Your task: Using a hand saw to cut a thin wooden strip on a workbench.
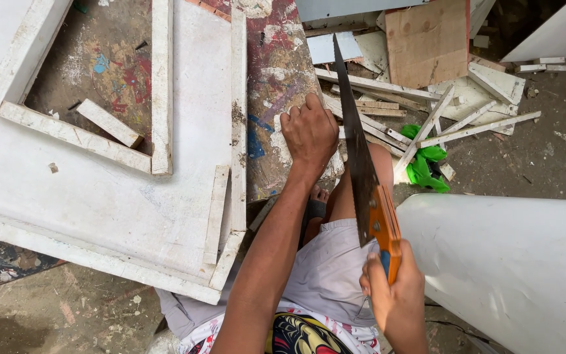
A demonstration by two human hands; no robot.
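Head view: paint-stained board (pixel 276 72) lies amid scattered wood offcuts (pixel 427 111).

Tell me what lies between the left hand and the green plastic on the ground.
In the head view, the saw blade crosses between the left hand and the green plastic, with loose white wood strips beyond it.

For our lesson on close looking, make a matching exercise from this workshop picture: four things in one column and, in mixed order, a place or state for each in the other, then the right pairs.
Things
1. left hand
2. right hand
3. saw
4. green bag

Places or states
A. lies on the ground among white wood scraps
B. grips an orange handle
C. presses down on the paint-stained board
D. points away from the person, blade dark

Pairs: 1-C, 2-B, 3-D, 4-A
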